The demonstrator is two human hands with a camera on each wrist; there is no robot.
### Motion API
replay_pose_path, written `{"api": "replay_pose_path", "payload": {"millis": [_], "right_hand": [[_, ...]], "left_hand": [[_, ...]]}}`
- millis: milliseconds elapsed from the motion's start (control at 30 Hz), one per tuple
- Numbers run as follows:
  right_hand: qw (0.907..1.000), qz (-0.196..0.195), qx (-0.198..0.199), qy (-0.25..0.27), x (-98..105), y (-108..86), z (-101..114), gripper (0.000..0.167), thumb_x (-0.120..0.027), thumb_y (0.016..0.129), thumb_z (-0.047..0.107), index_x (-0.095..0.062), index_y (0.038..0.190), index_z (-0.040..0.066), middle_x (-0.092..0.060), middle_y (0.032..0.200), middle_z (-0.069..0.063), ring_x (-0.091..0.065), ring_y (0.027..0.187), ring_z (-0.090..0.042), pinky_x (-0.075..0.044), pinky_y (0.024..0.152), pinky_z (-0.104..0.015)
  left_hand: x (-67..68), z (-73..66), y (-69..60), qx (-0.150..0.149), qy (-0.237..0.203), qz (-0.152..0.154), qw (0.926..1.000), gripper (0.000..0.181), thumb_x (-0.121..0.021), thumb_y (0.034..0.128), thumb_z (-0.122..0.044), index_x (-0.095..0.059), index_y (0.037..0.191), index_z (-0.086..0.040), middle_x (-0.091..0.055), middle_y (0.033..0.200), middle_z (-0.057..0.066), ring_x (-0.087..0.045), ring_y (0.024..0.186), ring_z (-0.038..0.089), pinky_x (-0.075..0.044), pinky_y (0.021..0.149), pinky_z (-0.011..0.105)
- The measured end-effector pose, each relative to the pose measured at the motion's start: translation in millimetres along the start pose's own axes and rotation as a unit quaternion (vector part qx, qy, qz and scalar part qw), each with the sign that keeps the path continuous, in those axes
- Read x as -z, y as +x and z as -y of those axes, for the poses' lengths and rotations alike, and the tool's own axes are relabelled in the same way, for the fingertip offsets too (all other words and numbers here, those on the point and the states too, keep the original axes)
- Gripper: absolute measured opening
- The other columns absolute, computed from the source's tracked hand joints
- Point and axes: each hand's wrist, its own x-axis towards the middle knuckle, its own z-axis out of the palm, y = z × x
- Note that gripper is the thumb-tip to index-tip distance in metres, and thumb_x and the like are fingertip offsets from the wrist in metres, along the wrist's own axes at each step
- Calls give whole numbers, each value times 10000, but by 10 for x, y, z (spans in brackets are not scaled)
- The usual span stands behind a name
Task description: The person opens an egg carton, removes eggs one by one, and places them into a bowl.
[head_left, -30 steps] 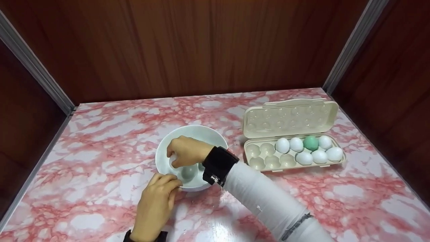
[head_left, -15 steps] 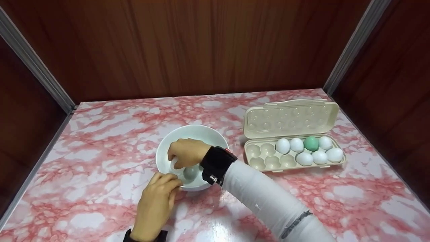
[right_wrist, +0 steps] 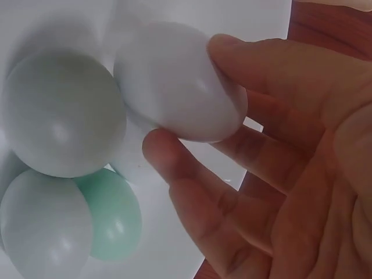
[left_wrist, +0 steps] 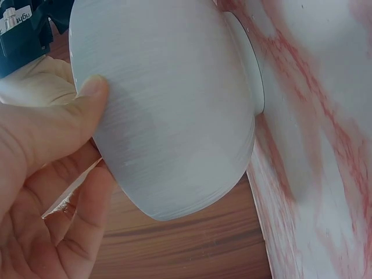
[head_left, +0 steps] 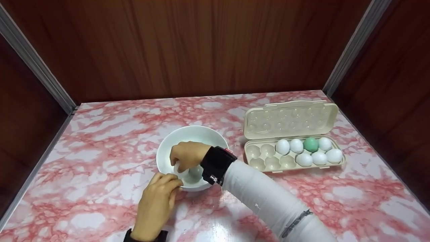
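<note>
My right hand (head_left: 189,155) reaches into a white bowl (head_left: 201,130) and holds a white egg (right_wrist: 180,81) between thumb and fingers. In the right wrist view that egg touches a pale egg (right_wrist: 64,113) beside it. Another white egg (right_wrist: 46,224) and a light green egg (right_wrist: 116,215) lie close together in the bowl. At the bowl's near left edge my left hand (head_left: 158,198) pinches the rim, its thumb (left_wrist: 93,96) pressed on the outside wall. My right forearm hides part of the bowl in the head view.
An egg carton (head_left: 290,122) with its lid raised stands to the right of the bowl. Several white eggs and a green egg (head_left: 311,144) sit in its right-hand cups. Wooden panels (head_left: 201,47) enclose the marbled table (head_left: 111,134) at back and sides.
My right hand has shifted slightly right and nearer inside the bowl, with the white egg in it. A pale egg beside it has moved a little rightward. My left hand stays on the rim.
</note>
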Motion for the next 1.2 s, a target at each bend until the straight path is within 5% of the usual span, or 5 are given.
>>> {"api": "replay_pose_path", "payload": {"millis": [300, 633, 1200], "right_hand": [[9981, 579, -214, -78, -1, 6, 11, 328, -705, 865, 124, -711, 1193, 135, -699, 1230, -10, -623, 927, -112, -535, 803, -239], [9966, 803, -123, -111, 1, -23, -23, 331, -688, 865, 104, -708, 1195, 117, -693, 1207, -24, -559, 774, -102, -450, 625, -183], [9974, 691, -179, 15, -3, -72, -30, 374, -648, 896, 109, -660, 1268, 132, -653, 1244, -89, -576, 858, -123, -472, 662, -184]], "left_hand": [[-16, -6, 13, 24, -81, 22, 10000, 133, -830, 724, -39, -761, 816, -105, -727, 917, -44, -581, 852, 129, -559, 732, 299], [-16, -6, 20, 18, -64, 57, 10000, 140, -828, 725, -40, -768, 829, -112, -721, 913, -60, -575, 848, 127, -556, 726, 294], [7, -10, -1, 99, -58, 89, 9999, 144, -835, 717, -39, -759, 810, -119, -721, 915, -70, -568, 844, 111, -553, 721, 280]]}}
